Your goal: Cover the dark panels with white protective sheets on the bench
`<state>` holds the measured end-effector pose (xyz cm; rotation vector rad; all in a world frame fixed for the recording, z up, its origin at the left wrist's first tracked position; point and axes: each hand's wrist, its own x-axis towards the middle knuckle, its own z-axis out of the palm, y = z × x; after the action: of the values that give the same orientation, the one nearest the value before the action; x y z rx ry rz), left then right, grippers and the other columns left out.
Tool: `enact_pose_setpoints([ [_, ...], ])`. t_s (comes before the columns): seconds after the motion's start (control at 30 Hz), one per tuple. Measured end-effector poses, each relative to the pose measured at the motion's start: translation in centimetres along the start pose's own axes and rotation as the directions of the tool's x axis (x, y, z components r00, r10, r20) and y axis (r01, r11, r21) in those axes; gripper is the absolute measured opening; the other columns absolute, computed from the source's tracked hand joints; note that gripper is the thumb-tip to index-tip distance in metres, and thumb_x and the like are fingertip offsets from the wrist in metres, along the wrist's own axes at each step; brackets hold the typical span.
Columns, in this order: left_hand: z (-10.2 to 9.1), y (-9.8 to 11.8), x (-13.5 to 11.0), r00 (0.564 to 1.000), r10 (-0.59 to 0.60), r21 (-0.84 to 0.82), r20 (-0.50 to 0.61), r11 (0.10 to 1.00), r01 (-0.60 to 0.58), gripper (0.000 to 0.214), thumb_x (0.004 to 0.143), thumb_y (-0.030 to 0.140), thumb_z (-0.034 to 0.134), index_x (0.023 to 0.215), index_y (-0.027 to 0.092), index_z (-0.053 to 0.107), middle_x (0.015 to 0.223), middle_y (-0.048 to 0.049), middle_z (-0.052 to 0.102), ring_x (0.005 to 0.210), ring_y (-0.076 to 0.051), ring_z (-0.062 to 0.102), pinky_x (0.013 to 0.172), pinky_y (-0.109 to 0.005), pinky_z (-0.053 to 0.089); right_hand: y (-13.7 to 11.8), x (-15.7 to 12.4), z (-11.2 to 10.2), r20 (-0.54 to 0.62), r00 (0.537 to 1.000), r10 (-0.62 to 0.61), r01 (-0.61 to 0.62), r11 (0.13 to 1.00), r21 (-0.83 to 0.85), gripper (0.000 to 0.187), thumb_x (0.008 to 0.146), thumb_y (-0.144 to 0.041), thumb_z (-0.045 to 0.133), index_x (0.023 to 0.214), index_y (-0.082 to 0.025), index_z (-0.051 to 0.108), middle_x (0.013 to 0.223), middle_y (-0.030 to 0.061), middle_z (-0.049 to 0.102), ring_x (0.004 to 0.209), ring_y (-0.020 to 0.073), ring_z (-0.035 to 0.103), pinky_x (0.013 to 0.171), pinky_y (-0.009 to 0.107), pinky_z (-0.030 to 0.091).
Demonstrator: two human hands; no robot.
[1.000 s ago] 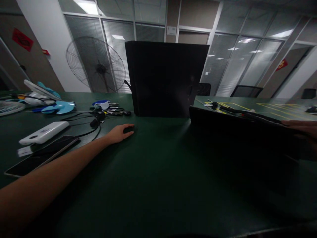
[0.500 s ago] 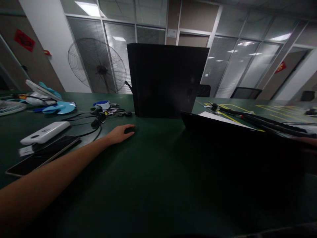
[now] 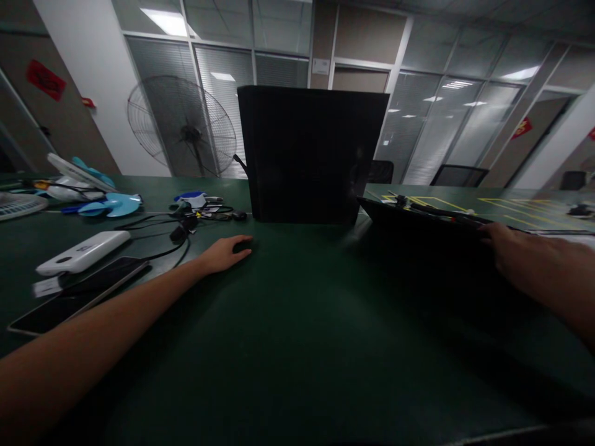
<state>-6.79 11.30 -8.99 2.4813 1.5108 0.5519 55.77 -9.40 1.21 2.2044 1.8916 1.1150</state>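
Observation:
My left hand (image 3: 227, 254) rests on the green tabletop (image 3: 288, 322), open, thumb and fingers apart with nothing between them. Just beyond it stands a large black computer case (image 3: 311, 155), its plain side toward me. To the right, my right hand (image 3: 525, 251) is closed on the upper edge of a flat black panel (image 3: 418, 238). The panel is tilted over the table, and its lower part fades into dark shadow. My right fingertips are partly hidden behind its edge.
On the left lie a white device (image 3: 83, 252), a dark phone (image 3: 79, 294), black cables (image 3: 183, 226) and a light-blue fan blade (image 3: 118, 204). A standing fan (image 3: 190, 133) is behind the table. Dark parts (image 3: 437, 210) lie behind the panel.
The black panel has swung away from me and tipped flatter, hiding the white sheet behind it. My right hand has come into view from the right edge. My left hand stays in place.

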Motion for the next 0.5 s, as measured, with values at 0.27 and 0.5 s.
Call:
enact_pose_setpoints([
  [0.27, -0.4, 0.5, -0.1, 1.000, -0.018, 0.005, 0.015, 1.000, 0.018, 0.070, 0.094, 0.060, 0.052, 0.150, 0.019, 0.059, 0.153, -0.0105, 0.062, 0.137, -0.032, 0.061, 0.120, -0.044, 0.043, -1.0, 3.9, 1.6, -0.073, 0.997, -0.007, 0.006, 1.000, -0.014, 0.030, 0.101, -0.026, 0.046, 0.116, -0.014, 0.069, 0.110, 0.0208, 0.070, 0.074, 0.0255, 0.065, 0.055, 0.035, 0.026],
  [0.5, 0.0, 0.1, -0.3, 1.000, -0.005, 0.006, -0.003, 1.000, 0.005, 0.068, 0.093, 0.060, 0.054, 0.149, 0.021, 0.060, 0.151, -0.0097, 0.063, 0.135, -0.032, 0.063, 0.120, -0.044, 0.044, 2.0, 6.1, 2.9, 0.013, 0.993, 0.118, -0.118, 0.992, -0.045, 0.043, 0.107, -0.029, 0.035, 0.125, -0.009, 0.069, 0.103, 0.0264, 0.072, 0.083, 0.0302, 0.064, 0.068, 0.040, 0.031],
])
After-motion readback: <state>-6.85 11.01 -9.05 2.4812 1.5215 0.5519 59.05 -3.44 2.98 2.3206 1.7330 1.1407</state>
